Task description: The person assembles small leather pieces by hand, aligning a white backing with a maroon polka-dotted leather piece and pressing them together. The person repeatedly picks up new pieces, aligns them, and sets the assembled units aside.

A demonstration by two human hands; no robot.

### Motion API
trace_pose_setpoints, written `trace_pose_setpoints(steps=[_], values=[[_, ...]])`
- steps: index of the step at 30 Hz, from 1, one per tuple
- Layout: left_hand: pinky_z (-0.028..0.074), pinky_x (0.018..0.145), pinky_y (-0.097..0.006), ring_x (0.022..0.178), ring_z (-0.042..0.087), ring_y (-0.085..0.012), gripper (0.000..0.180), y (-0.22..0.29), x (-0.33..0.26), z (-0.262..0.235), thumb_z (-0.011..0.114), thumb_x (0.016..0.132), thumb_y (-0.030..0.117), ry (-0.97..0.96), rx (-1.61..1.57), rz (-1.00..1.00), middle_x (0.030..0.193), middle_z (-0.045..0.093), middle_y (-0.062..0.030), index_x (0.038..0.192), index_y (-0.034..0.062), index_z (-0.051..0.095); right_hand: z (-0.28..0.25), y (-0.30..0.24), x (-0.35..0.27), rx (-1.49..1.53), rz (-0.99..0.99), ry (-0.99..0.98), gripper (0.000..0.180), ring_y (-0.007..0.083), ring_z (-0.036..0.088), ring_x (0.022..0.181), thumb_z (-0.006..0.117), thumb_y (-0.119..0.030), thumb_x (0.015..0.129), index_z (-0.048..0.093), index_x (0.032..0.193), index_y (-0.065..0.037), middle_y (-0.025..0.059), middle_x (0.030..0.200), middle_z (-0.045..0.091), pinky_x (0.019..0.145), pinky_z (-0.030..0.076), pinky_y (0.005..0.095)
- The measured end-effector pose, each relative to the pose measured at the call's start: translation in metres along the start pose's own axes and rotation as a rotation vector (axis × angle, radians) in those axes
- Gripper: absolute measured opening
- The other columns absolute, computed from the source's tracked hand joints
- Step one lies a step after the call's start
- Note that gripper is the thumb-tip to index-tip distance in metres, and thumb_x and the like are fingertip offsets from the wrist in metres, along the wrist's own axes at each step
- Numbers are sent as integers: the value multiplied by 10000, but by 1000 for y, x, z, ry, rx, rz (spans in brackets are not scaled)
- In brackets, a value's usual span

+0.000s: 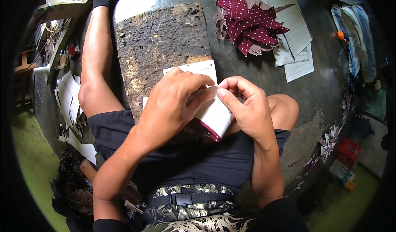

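Both my hands meet at the top edge of a curved white-backed piece (220, 116) that shows a maroon, white-dotted edge along its lower side. The fingertips of my left hand (175, 94) are closed at its upper left. With thumb and bent fingers, my right hand (247, 106) pinches its upper right. Anything small between the fingertips is hidden. Beneath the hands, a white sheet with small holes (204, 68) lies on a rough, worn board (161, 36).
At the far right lies a pile of maroon dotted pieces (251, 24), beside lined paper sheets (299, 38). White cut pieces (68, 100) rest left of my leg. A plastic sack (357, 38) and scraps (330, 141) line the right side.
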State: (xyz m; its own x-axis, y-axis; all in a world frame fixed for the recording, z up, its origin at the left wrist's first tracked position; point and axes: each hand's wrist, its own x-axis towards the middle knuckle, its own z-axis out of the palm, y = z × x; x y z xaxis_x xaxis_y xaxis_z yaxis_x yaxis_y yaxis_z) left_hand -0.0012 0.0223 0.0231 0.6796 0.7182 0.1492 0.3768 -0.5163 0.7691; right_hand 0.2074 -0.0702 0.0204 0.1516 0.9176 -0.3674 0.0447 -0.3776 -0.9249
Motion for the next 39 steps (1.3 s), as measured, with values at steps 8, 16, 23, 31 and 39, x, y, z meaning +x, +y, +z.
trace_pose_setpoints(steps=[8, 16, 23, 31, 39], values=[[568, 847, -440, 912, 703, -303, 212, -5, -11, 28, 904, 912, 127, 204, 92, 6, 992, 764, -76, 1109, 97, 831, -4, 10, 16, 59, -28, -17, 126, 34, 662, 902, 786, -81, 1101, 785, 1167, 27, -21, 986, 762, 817, 554, 231], [582, 817, -413, 887, 679, -261, 293, -4, -11, 27, 911, 896, 133, 180, 203, 63, 1011, 732, -35, 1183, 113, 857, 1, 12, 21, 66, 1, 21, 154, -5, 582, 860, 782, -155, 1132, 783, 1131, -1, -62, 974, 721, 779, 497, 195], [579, 791, -403, 880, 665, -251, 297, -5, -10, 26, 920, 890, 141, 179, 201, 96, 1028, 725, -46, 1176, 88, 860, 6, 25, 27, 64, -9, 71, 200, -10, 555, 758, 779, -187, 1139, 767, 1088, 6, -71, 849, 669, 645, 472, 206], [575, 742, -385, 861, 673, -238, 295, -1, -8, 28, 967, 864, 131, 166, 255, 58, 1004, 735, -36, 1151, 131, 900, 8, 19, 24, -220, 2, 217, 263, 231, 723, 786, 679, -266, 1191, 712, 1160, -8, 126, 905, 753, 724, 561, 384], [547, 765, -418, 854, 648, -253, 266, -2, -8, 33, 927, 888, 123, 189, 244, 84, 999, 710, -44, 1138, 80, 846, 14, 9, 21, -229, -42, 93, 260, 412, 774, 820, 655, -273, 1196, 646, 1130, -23, 229, 893, 744, 737, 575, 487]])
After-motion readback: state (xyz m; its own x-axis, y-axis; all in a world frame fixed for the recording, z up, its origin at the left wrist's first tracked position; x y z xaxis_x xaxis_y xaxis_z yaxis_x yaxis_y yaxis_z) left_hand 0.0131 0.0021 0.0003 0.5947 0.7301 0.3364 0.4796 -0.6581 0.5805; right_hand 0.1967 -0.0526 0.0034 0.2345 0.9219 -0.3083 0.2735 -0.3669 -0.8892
